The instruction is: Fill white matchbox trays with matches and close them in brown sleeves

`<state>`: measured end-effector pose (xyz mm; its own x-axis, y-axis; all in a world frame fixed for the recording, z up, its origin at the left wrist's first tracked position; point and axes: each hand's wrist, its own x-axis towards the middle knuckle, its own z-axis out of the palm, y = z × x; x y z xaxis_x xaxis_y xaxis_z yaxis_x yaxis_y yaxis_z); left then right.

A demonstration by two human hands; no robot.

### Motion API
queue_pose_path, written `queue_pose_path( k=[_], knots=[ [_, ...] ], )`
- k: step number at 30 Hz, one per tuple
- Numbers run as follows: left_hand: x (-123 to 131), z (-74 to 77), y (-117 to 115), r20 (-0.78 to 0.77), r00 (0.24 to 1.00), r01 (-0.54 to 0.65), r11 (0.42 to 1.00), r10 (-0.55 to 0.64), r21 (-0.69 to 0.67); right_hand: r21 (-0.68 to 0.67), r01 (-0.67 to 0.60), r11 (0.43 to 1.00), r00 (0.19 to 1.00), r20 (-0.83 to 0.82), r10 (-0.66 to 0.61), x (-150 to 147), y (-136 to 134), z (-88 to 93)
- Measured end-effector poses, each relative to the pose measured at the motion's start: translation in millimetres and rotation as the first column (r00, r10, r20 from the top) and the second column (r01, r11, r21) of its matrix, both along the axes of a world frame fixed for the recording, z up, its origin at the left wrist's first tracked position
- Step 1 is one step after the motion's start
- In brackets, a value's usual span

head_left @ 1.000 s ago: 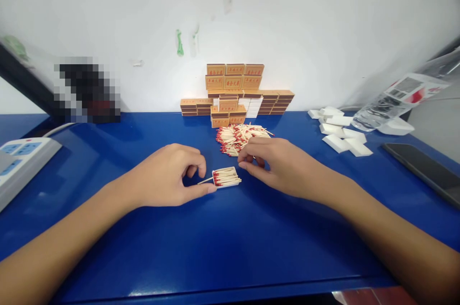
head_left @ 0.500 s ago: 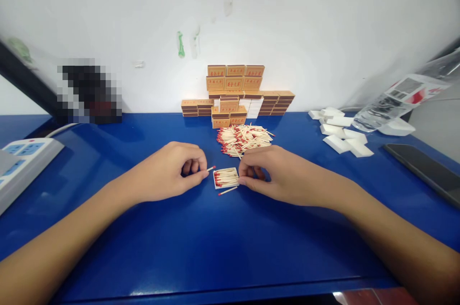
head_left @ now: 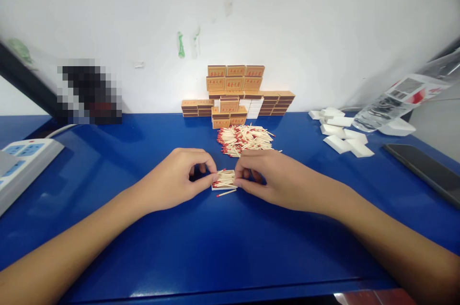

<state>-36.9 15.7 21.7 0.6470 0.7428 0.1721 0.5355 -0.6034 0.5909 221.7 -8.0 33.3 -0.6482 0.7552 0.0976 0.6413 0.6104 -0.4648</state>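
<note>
A small white matchbox tray [head_left: 224,179] full of red-tipped matches lies on the blue table [head_left: 223,242] between my hands. My left hand [head_left: 179,178] pinches its left end with thumb and forefinger. My right hand [head_left: 268,175] pinches its right end, fingers curled. One loose match [head_left: 226,193] lies just in front of the tray. A heap of loose matches [head_left: 244,139] sits behind my hands.
Stacked brown matchboxes [head_left: 235,94] stand against the white wall. Empty white trays [head_left: 339,130] lie at the right, beside a plastic bag [head_left: 398,99] and a dark phone [head_left: 424,170]. A white power strip [head_left: 21,161] sits at the left edge.
My left hand has closed in on the tray's left end and laid its match on the tray. My right hand has slid a little left against the other end. The loose match stays in front.
</note>
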Motion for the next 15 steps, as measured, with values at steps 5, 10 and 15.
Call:
queue_pose_path(
  k=[5,10,15],
  knots=[
    [2.5,-0.1,0.4,0.037,0.999,-0.009,1.0,0.009,0.005,-0.003,-0.014,1.0,1.0,-0.005,0.014,2.6,2.1,2.5],
    [4.1,0.7,-0.1,0.093,0.994,-0.046,0.998,0.051,-0.051,0.005,-0.018,1.0,1.0,-0.026,0.018,1.0,2.4,1.5],
    [4.0,0.2,0.3,0.13,0.989,-0.06,0.992,0.074,-0.114,0.01,-0.027,1.0,0.999,-0.029,0.028,-1.8,-0.6,-1.2]
  ],
)
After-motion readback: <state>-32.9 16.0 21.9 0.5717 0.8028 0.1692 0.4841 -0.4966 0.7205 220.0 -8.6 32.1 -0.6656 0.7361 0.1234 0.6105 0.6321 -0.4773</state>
